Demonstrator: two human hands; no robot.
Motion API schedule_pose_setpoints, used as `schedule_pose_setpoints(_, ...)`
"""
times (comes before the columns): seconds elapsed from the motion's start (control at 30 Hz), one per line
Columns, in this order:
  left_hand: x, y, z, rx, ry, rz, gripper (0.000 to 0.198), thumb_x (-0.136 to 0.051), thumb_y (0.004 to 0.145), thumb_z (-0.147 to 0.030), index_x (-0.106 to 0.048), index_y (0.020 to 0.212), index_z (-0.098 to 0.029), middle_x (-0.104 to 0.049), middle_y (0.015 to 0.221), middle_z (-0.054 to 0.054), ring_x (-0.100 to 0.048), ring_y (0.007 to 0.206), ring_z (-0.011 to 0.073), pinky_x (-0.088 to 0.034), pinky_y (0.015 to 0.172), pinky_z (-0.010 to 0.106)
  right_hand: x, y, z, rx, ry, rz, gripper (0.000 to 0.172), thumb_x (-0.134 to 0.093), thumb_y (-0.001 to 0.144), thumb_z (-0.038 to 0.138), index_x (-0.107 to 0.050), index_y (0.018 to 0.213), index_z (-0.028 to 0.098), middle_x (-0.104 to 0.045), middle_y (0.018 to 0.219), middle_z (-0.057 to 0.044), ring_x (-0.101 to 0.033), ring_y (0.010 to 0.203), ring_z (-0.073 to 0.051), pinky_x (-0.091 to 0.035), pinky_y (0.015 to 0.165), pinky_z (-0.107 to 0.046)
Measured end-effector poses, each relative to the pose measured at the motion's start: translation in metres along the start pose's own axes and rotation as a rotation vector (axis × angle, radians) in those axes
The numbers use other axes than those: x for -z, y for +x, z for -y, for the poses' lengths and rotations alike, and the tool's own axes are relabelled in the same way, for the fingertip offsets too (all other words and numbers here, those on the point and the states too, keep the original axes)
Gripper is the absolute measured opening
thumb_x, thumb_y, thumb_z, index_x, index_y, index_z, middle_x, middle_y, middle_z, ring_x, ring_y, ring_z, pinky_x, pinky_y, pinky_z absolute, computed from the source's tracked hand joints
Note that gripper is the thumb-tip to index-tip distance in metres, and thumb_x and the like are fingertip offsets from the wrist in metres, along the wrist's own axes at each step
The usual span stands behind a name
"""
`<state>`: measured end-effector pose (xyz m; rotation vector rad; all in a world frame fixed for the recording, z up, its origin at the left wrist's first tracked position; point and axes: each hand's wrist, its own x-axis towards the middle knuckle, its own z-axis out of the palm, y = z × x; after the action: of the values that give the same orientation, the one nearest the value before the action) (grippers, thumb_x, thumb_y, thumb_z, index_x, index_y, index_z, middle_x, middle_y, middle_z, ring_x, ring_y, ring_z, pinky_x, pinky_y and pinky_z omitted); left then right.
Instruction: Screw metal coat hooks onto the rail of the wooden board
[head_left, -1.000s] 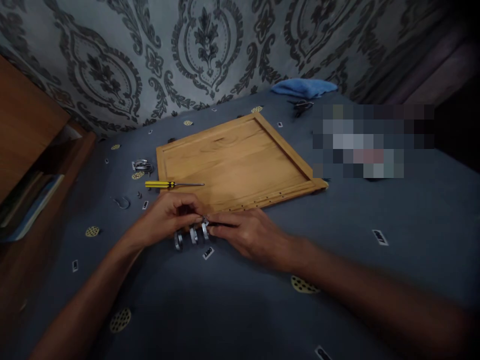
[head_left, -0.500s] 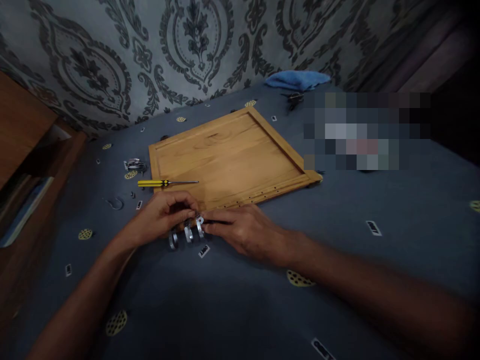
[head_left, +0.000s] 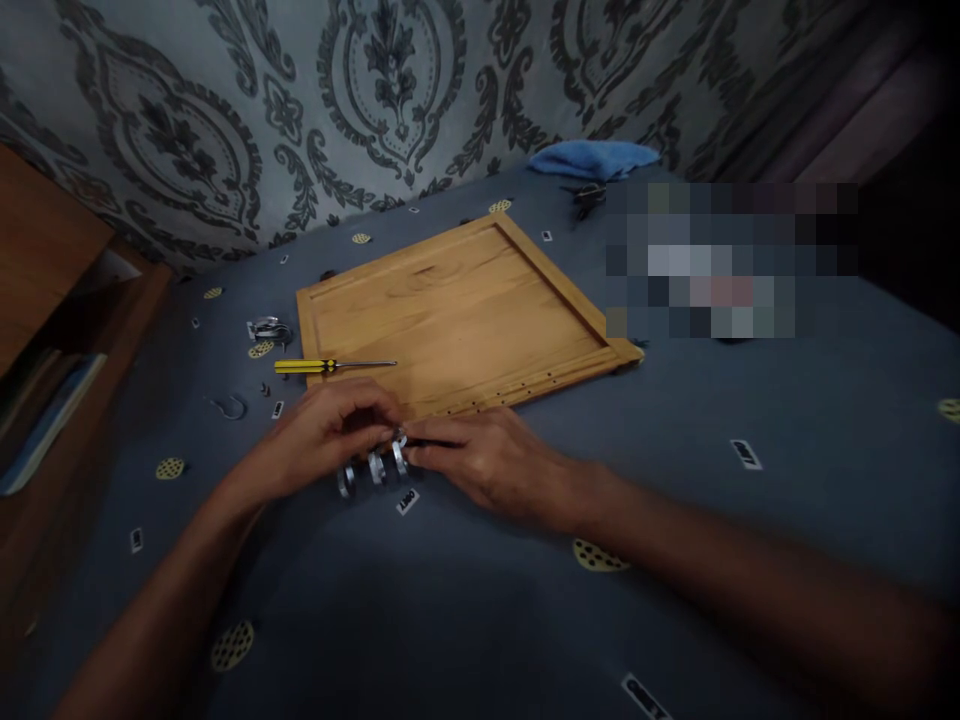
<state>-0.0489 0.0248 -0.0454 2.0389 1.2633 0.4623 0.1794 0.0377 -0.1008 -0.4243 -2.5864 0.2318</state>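
Observation:
Along the near edge of a framed wooden board [head_left: 450, 320], three curved metal hooks [head_left: 376, 468] stick out toward me. My right hand [head_left: 499, 460] pinches the rightmost metal hook [head_left: 400, 458] near its flat top plate. My left hand [head_left: 341, 430] has thumb and forefinger closed right at that plate, from the left; whatever lies between those fingertips is too small to make out. A yellow-handled screwdriver [head_left: 306, 367] rests across the board's left edge, just beyond my left hand. Small dark holes run along the board's near rim, right of my hands.
On the dark patterned cloth [head_left: 480, 620], a pile of metal hooks [head_left: 270, 330], a loose hook [head_left: 227, 406] and small screws [head_left: 265, 389] lie left. A blue cloth [head_left: 592, 158] and dark pliers-like tool [head_left: 587, 198] lie at the back. A wooden shelf [head_left: 142, 290] borders the left.
My left fingertips have shifted slightly right and down onto the plate of the rightmost hook, covering more of it. My right hand keeps its place.

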Motion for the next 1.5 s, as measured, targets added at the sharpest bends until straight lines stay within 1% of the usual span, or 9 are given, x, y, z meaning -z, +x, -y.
schedule_pose_setpoints(0.17, -0.0039, 0.0005, -0.0018, -0.010, 0.050, -0.005, 0.007, -0.063, 0.087, -0.021, -0.069, 0.084, -0.020, -0.066, 0.078, 0.000, -0.058, 0.071, 0.0128, -0.043, 0.067, 0.025, 0.0002, -0.0005, 0.0002, -0.016, -0.003, 0.023, 0.036, -0.059, 0.087, 0.003, -0.071, 0.114, 0.023, -0.073, 0.122, -0.001, -0.072, 0.090, -0.016, -0.052, 0.064, -0.025)
schedule_pose_setpoints(0.27, -0.0047, 0.0008, -0.0017, -0.002, 0.066, 0.000, 0.007, -0.063, 0.087, -0.021, -0.069, 0.085, -0.019, -0.066, 0.078, 0.000, -0.059, 0.071, 0.0124, -0.042, 0.064, 0.024, 0.0004, -0.0005, 0.0003, -0.015, -0.006, 0.012, 0.036, -0.058, 0.087, 0.003, -0.071, 0.114, 0.023, -0.073, 0.122, -0.002, -0.072, 0.092, -0.016, -0.052, 0.066, -0.025)
schedule_pose_setpoints(0.53, -0.0035, -0.0001, -0.0002, 0.032, 0.069, 0.026, 0.013, -0.057, 0.089, -0.019, -0.070, 0.090, -0.018, -0.071, 0.084, 0.001, -0.063, 0.075, 0.0134, -0.045, 0.068, 0.024, -0.0002, -0.0008, -0.0001, -0.009, 0.020, 0.037, 0.035, -0.061, 0.086, 0.002, -0.071, 0.114, 0.021, -0.072, 0.123, -0.005, -0.072, 0.095, -0.017, -0.053, 0.068, -0.026)
schedule_pose_setpoints(0.67, -0.0007, -0.0010, 0.0001, 0.058, 0.051, 0.005, 0.015, -0.054, 0.091, -0.023, -0.067, 0.088, -0.017, -0.069, 0.083, 0.003, -0.063, 0.074, 0.0153, -0.046, 0.065, 0.026, 0.0008, -0.0009, -0.0004, -0.008, 0.040, 0.042, 0.039, -0.061, 0.085, 0.000, -0.070, 0.118, 0.020, -0.071, 0.126, -0.004, -0.072, 0.097, -0.018, -0.054, 0.068, -0.027)
schedule_pose_setpoints(0.8, 0.0015, -0.0018, -0.0011, 0.066, 0.011, -0.007, 0.016, -0.054, 0.091, -0.027, -0.064, 0.088, -0.016, -0.066, 0.079, 0.003, -0.060, 0.071, 0.0149, -0.045, 0.062, 0.025, 0.0020, -0.0005, -0.0001, -0.008, 0.044, 0.056, 0.040, -0.060, 0.086, 0.000, -0.069, 0.119, 0.021, -0.070, 0.127, -0.004, -0.072, 0.097, -0.018, -0.055, 0.066, -0.028)
schedule_pose_setpoints(1.07, 0.0002, -0.0031, -0.0052, 0.087, -0.118, 0.079, 0.018, -0.052, 0.091, -0.029, -0.063, 0.089, -0.015, -0.066, 0.080, 0.003, -0.060, 0.070, 0.0137, -0.048, 0.061, 0.024, -0.0015, -0.0009, -0.0007, 0.002, -0.001, 0.009, 0.035, -0.058, 0.089, 0.003, -0.071, 0.115, 0.022, -0.072, 0.124, -0.003, -0.073, 0.091, -0.016, -0.051, 0.061, -0.025)
schedule_pose_setpoints(1.3, -0.0014, -0.0036, -0.0009, 0.118, -0.167, 0.126, 0.020, -0.052, 0.092, -0.031, -0.063, 0.092, -0.015, -0.066, 0.085, 0.004, -0.061, 0.077, 0.0152, -0.049, 0.068, 0.026, -0.0001, -0.0007, -0.0003, -0.015, -0.010, 0.029, 0.034, -0.060, 0.089, 0.006, -0.071, 0.115, 0.024, -0.073, 0.122, -0.003, -0.072, 0.087, -0.015, -0.048, 0.060, -0.023)
schedule_pose_setpoints(1.4, -0.0021, -0.0029, 0.0012, 0.132, -0.181, 0.137, 0.020, -0.053, 0.092, -0.033, -0.062, 0.093, -0.015, -0.065, 0.084, 0.004, -0.059, 0.075, 0.0150, -0.048, 0.066, 0.026, -0.0003, -0.0006, 0.0000, -0.015, -0.016, 0.017, 0.033, -0.061, 0.088, 0.005, -0.071, 0.114, 0.023, -0.073, 0.121, -0.003, -0.072, 0.087, -0.015, -0.047, 0.060, -0.023)
schedule_pose_setpoints(1.5, -0.0020, -0.0017, 0.0016, 0.146, -0.195, 0.143, 0.019, -0.055, 0.091, -0.033, -0.061, 0.093, -0.015, -0.063, 0.082, 0.003, -0.057, 0.071, 0.0136, -0.046, 0.062, 0.024, -0.0018, -0.0007, -0.0002, 0.005, -0.013, -0.022, 0.033, -0.061, 0.087, 0.004, -0.072, 0.112, 0.022, -0.074, 0.120, -0.004, -0.072, 0.089, -0.016, -0.047, 0.060, -0.024)
